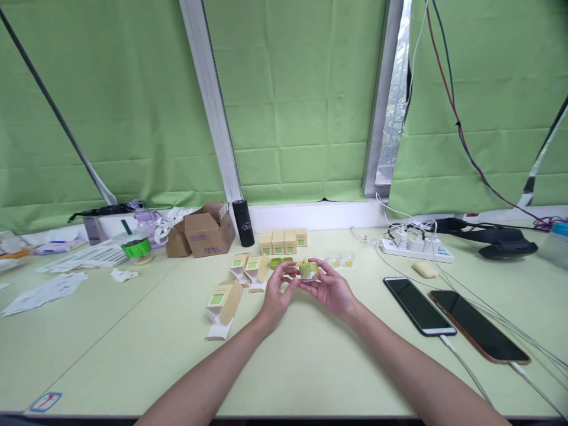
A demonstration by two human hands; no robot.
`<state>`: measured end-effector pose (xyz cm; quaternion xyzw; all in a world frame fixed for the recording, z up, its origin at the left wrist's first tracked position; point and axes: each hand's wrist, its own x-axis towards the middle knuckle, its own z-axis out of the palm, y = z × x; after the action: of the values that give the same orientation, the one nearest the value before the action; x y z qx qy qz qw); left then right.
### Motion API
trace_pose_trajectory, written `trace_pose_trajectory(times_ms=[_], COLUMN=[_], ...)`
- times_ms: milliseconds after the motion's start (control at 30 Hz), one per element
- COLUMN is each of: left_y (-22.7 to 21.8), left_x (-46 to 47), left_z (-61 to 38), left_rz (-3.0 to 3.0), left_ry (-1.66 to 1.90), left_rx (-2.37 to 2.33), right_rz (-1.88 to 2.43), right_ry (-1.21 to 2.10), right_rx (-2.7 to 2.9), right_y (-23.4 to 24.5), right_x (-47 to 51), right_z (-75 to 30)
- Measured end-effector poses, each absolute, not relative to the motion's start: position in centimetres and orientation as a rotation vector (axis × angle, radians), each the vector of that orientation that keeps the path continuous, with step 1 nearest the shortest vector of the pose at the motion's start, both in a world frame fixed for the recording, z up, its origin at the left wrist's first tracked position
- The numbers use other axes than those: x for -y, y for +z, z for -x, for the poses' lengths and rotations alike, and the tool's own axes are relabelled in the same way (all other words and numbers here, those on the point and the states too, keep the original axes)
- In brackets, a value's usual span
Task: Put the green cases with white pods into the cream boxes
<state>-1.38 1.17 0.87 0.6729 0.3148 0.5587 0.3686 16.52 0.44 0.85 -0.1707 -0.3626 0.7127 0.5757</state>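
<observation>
Between both hands, above the middle of the table, is a small container with a green upper part and a clear lower part; its exact kind is too small to tell. My left hand grips it from the left with curled fingers. From the right, my right hand closes its fingers and thumb on it. Just behind lie green pieces and clear cups with yellow bits inside. To the left lie opened small cardboard boxes, the nearest one with its flap out. Several closed small boxes stand in a row behind.
A black bottle and a brown carton stand at the back. On the right are two phones with cables, a cream case and a power strip. A drink cup and papers are on the left.
</observation>
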Motion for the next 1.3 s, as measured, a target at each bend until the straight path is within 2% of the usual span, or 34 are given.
trace_pose_trajectory(times_ms=[467,1167,1300], left_y=[0.5,0.0,-0.4], left_x=[-1.5,-2.5,-2.9], left_z=[1.2,1.6,1.9], left_rz=[-1.741,-1.754,-1.821], left_ry=[1.403,1.263,1.255], left_rx=[-0.888,-0.854,-0.992], right_rz=[0.445,0.69,0.773], right_ry=[1.605,1.256,1.215], right_rx=[0.82,1.142,1.148], right_y=[0.9,0.8,0.4], right_x=[-0.4,-0.3,-0.9], right_z=[-16.6,-15.9,-16.5])
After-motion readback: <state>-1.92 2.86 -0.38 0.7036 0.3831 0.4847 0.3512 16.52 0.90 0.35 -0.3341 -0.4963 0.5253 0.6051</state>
